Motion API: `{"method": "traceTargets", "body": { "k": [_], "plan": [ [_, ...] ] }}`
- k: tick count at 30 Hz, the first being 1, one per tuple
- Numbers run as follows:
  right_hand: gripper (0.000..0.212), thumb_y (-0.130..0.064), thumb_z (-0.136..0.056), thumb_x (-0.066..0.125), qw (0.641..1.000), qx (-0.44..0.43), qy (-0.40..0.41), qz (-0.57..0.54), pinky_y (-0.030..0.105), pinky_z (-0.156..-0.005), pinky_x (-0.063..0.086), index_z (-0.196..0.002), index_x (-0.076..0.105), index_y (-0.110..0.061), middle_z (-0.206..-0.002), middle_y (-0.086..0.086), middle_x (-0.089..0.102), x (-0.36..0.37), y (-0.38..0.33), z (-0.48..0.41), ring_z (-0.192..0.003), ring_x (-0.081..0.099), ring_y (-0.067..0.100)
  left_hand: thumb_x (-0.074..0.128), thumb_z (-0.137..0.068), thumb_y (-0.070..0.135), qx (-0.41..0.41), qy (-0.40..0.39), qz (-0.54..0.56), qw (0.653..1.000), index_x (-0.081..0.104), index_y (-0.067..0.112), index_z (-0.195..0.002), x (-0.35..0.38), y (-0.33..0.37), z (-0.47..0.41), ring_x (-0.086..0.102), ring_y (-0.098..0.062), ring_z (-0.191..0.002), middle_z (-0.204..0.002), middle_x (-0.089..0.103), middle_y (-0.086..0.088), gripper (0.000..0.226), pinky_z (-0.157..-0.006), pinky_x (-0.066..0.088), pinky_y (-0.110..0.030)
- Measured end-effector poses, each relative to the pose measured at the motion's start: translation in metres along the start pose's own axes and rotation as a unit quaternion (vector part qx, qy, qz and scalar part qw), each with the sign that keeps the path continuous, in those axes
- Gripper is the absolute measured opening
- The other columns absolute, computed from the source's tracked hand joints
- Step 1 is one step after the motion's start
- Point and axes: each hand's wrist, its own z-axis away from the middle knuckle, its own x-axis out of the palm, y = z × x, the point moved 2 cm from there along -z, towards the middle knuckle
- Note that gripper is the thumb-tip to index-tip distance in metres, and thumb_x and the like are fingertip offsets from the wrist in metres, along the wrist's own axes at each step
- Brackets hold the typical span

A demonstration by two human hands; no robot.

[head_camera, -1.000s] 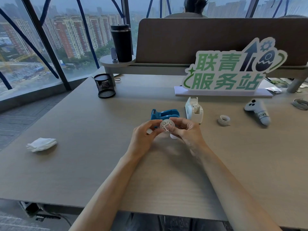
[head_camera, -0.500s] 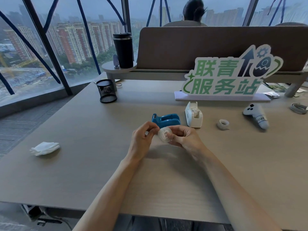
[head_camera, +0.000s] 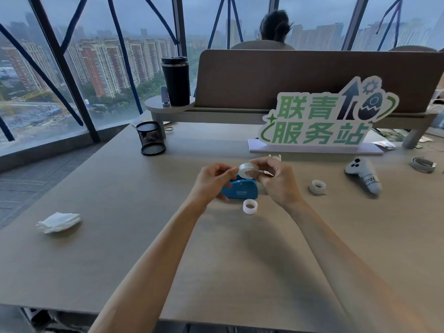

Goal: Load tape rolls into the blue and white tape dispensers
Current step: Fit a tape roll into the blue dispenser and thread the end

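Both hands hold a clear tape roll in the air above the blue tape dispenser. My left hand pinches its left side and my right hand grips its right side. The blue dispenser stands on the table, partly hidden by my left hand. Only the top of the white dispenser shows behind my right hand. A white plastic ring lies on the table just in front of the blue dispenser. Another tape roll lies to the right.
A black mesh pen cup stands at the back left and a crumpled white tissue lies near left. A green and white sign, a grey controller and a coiled strap sit at the right. A person sits behind the divider.
The tape roll has risen in both hands and turned from face-on to edge-on. A white ring now shows on the table. The view tilted, so the hands cover the white dispenser.
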Motion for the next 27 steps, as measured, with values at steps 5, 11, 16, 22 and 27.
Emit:
{"method": "traceTargets", "body": {
  "k": [5, 11, 16, 22, 27],
  "plan": [
    [0.018, -0.012, -0.080, 0.074, 0.997, -0.021, -0.006, 0.073, 0.017, -0.078, 0.052, -0.098, 0.071, -0.015, -0.093, -0.006, 0.072, -0.001, 0.002, -0.013, -0.088, 0.067, 0.009, 0.062, -0.091, 0.024, -0.006, -0.018, 0.003, 1.000, 0.066, 0.013, -0.095, 0.001, 0.009, -0.011, 0.064, -0.006, -0.071, -0.085, 0.069, 0.000, 0.012, -0.044, 0.049, -0.018],
    [0.021, -0.011, -0.083, 0.071, 0.987, -0.039, -0.036, 0.150, 0.001, -0.074, 0.044, -0.104, 0.071, -0.010, -0.097, 0.000, 0.071, -0.001, 0.009, -0.021, -0.085, 0.063, 0.009, 0.053, -0.095, 0.027, -0.003, 0.004, -0.157, 0.988, 0.064, 0.013, -0.096, -0.002, 0.010, -0.026, 0.053, -0.011, -0.066, -0.086, 0.066, 0.000, 0.018, -0.043, 0.042, -0.021],
    [0.018, -0.008, -0.086, 0.065, 0.976, -0.079, -0.060, 0.192, 0.026, -0.085, 0.053, -0.102, 0.071, -0.012, -0.097, 0.003, 0.073, 0.005, 0.006, -0.025, -0.089, 0.065, 0.016, 0.052, -0.094, 0.027, 0.008, 0.043, -0.197, 0.979, 0.062, 0.014, -0.091, -0.005, 0.006, -0.032, 0.051, -0.007, -0.065, -0.087, 0.066, -0.003, 0.017, -0.051, 0.041, -0.024],
    [0.028, -0.010, -0.088, 0.062, 0.951, -0.112, -0.104, 0.269, 0.036, -0.095, 0.050, -0.116, 0.067, -0.014, -0.117, 0.004, 0.070, 0.007, 0.011, -0.017, -0.107, 0.062, 0.020, 0.056, -0.092, 0.025, 0.003, 0.049, -0.225, 0.973, 0.065, 0.012, -0.089, -0.009, -0.007, -0.029, 0.052, -0.006, -0.064, -0.083, 0.066, -0.002, 0.017, -0.054, 0.045, -0.026],
    [0.024, -0.019, -0.092, 0.058, 0.936, -0.111, -0.105, 0.318, 0.041, -0.090, 0.050, -0.113, 0.069, -0.016, -0.111, 0.005, 0.071, 0.010, 0.014, -0.016, -0.102, 0.061, 0.024, 0.058, -0.091, 0.024, -0.001, 0.050, -0.200, 0.979, 0.065, 0.013, -0.088, -0.008, -0.007, -0.027, 0.050, -0.006, -0.064, -0.083, 0.064, -0.002, 0.013, -0.049, 0.040, -0.023]
  ]
}}
